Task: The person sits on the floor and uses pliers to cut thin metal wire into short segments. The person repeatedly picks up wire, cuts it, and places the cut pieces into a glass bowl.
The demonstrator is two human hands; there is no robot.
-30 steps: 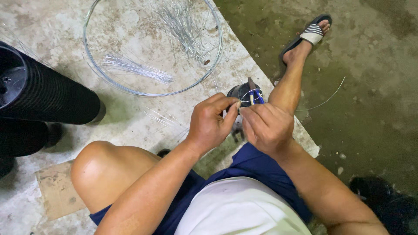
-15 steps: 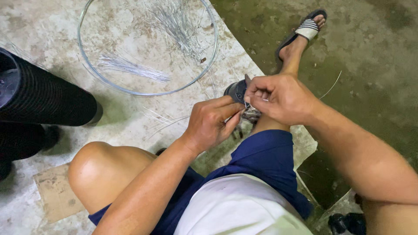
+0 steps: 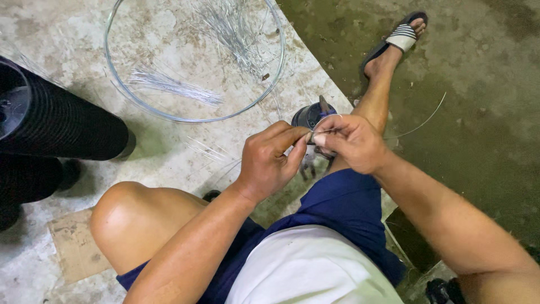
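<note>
Both hands meet above the knee: the left hand (image 3: 270, 163) and right hand (image 3: 349, 143) have their fingers pinched closed on a thin wire (image 3: 419, 125) trailing right. Cut wire bundles (image 3: 174, 84) already lie inside the wire hoop (image 3: 194, 118); this piece remains unfinished.

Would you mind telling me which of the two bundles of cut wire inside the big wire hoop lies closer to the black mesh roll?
The smaller bundle, lying nearly flat at the hoop's left side; the larger bundle fans out at the upper right, farther from the black mesh roll.

No packages, labels, signs, screens.
</note>
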